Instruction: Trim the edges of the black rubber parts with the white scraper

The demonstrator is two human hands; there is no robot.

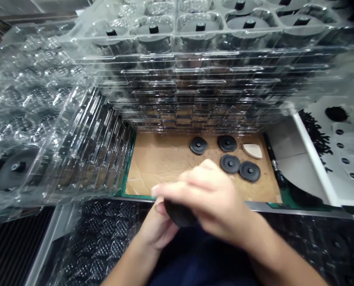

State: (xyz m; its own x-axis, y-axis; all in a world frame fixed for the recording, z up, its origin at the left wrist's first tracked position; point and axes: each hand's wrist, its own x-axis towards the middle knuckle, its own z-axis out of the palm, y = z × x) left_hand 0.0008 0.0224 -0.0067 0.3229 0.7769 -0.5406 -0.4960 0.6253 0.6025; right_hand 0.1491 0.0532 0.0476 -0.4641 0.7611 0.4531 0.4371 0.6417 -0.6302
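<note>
A black rounded disc (179, 213) is held tilted at the front edge of the workbench, close to my body. My left hand (160, 226) is closed round it from the left and below. Over its upper side lies my right hand (212, 194), blurred, with the fingers bent and pressed together. Whatever sits between those right fingertips is hidden. Beyond my hands, several similar black discs with a small central stub lie on a cardboard sheet (153, 163), among them one disc (198, 145) set apart to the left. A pale wedge-shaped piece (252, 150) rests to their right.
Stacked clear plastic trays (191, 59) rise behind the cardboard, the top one holding black discs. Another tray stack (45, 119) stands at left. A white box (316, 155) on the right has small black pieces (315, 131) beside it. A black pen-like tool (276, 167) lies by the cardboard.
</note>
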